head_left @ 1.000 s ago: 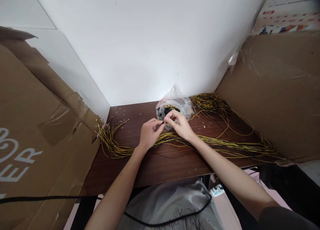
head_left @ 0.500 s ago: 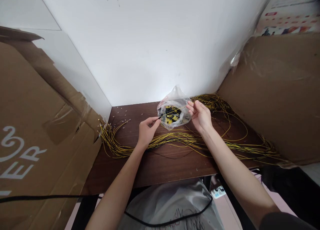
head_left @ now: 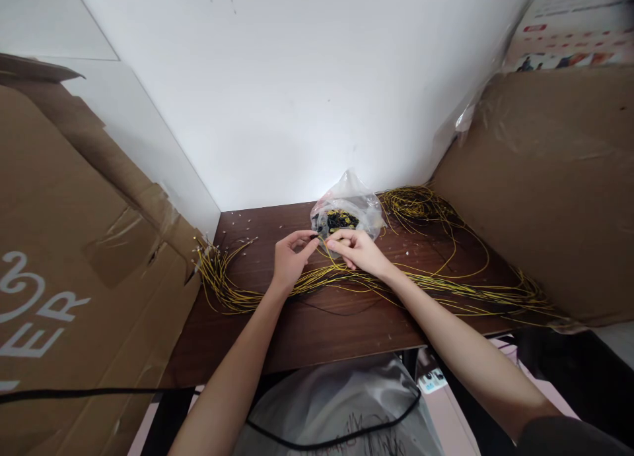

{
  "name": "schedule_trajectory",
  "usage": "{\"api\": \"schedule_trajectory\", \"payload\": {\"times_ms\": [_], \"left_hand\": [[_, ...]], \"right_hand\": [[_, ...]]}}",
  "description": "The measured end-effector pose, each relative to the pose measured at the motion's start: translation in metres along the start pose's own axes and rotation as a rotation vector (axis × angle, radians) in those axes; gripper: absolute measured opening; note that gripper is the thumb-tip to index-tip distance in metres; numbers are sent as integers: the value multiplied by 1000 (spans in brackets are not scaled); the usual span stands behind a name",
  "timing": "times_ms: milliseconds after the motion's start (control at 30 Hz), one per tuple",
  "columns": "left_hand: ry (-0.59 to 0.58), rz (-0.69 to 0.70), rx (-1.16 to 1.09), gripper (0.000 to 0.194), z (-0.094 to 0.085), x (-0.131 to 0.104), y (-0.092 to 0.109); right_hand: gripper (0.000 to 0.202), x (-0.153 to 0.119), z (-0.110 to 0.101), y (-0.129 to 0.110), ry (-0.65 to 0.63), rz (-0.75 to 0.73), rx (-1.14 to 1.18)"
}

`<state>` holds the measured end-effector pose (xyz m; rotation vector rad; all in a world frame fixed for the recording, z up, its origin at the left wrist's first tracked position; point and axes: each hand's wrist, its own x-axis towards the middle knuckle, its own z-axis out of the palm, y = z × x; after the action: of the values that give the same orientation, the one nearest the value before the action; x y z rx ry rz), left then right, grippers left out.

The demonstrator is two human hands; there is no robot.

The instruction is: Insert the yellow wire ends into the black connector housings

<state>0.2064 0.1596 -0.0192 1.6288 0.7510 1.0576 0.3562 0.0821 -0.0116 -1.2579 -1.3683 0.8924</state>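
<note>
My left hand (head_left: 291, 257) pinches a small black piece (head_left: 314, 236) between thumb and fingertips. Close on its right, my right hand (head_left: 357, 250) has its thumb and fingers closed on a thin yellow wire (head_left: 323, 244) near that piece. Just behind both hands stands a clear plastic bag (head_left: 349, 187) with small black and yellow parts (head_left: 343, 220) in it, partly covered by my right hand. Beneath my hands a long bundle of yellow and black wires (head_left: 317, 279) runs across the brown table (head_left: 347, 340).
Tangled yellow wires (head_left: 416, 202) lie at the back right. Small pale bits (head_left: 236, 226) are scattered at the back left. Cardboard boxes stand left (head_left: 74, 245) and right (head_left: 539, 198), with a white wall (head_left: 307, 80) behind. A black cord (head_left: 341, 439) hangs below the front edge.
My right hand has come left and down from beyond the bag's right side to beside my left hand, and its fingers have closed. The left hand has hardly moved.
</note>
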Motion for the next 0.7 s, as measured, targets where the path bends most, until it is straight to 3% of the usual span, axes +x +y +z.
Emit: {"api": "schedule_trajectory", "payload": {"times_ms": [167,267,433,533,700], "left_hand": [[-52,54,-28,23,0,0,-1],[-41,81,-97,23,1,0,-1],[73,37,-277,35,1,1,1],[85,8,-339,33,1,2,3],[22,47,-250,25,1,1,4]], "right_hand": [[28,-1,6,0,-47,-7,12],[28,1,6,3,18,-30,77],[34,7,2,11,141,-41,164],[27,7,1,13,230,-105,1],[16,2,4,6,347,-373,-419]]}}
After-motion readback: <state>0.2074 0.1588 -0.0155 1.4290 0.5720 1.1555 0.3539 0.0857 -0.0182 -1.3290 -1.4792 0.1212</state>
